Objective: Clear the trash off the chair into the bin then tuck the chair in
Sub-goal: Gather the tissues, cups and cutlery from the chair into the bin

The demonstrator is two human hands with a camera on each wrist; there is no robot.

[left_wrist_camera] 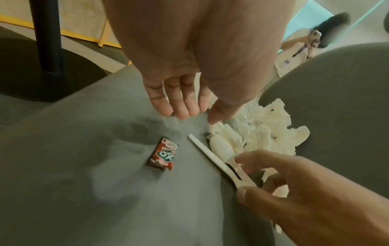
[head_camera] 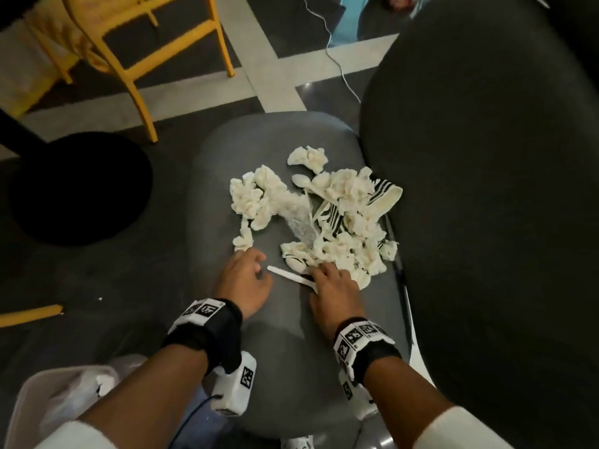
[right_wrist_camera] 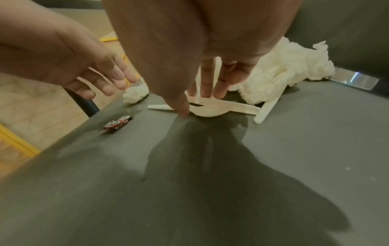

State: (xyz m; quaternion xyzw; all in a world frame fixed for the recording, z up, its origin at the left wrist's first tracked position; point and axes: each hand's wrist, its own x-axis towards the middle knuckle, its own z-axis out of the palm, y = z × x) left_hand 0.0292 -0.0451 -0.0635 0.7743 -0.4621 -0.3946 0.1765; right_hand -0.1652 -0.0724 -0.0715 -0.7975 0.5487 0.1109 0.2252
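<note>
Head view: both hands are low over the grey chair seat [head_camera: 285, 345], at the near edge of a heap of crumpled white tissues [head_camera: 327, 218] mixed with clear plastic wrap [head_camera: 299, 222] and black-and-white striped paper [head_camera: 381, 189]. The heap lies on the back half of the seat, close to the dark backrest [head_camera: 486, 189]. The left hand [head_camera: 243, 283] hovers above the seat with its fingers [left_wrist_camera: 183, 106] straight, close together and holding nothing; a red candy wrapper [left_wrist_camera: 163, 156] lies on the seat just beneath it. The right hand [head_camera: 335, 288] reaches onto white plastic cutlery at the heap's edge: its thumb and fingers [right_wrist_camera: 208, 83] come down around the handles of a spoon [left_wrist_camera: 222, 149] and a second white utensil [left_wrist_camera: 207, 153], thumb tip on the seat. A clear-lined bin [head_camera: 64, 400] stands on the floor at lower left, beside the seat. A yellow chair [head_camera: 136, 66] and a black table base [head_camera: 81, 189] stand farther off.
</note>
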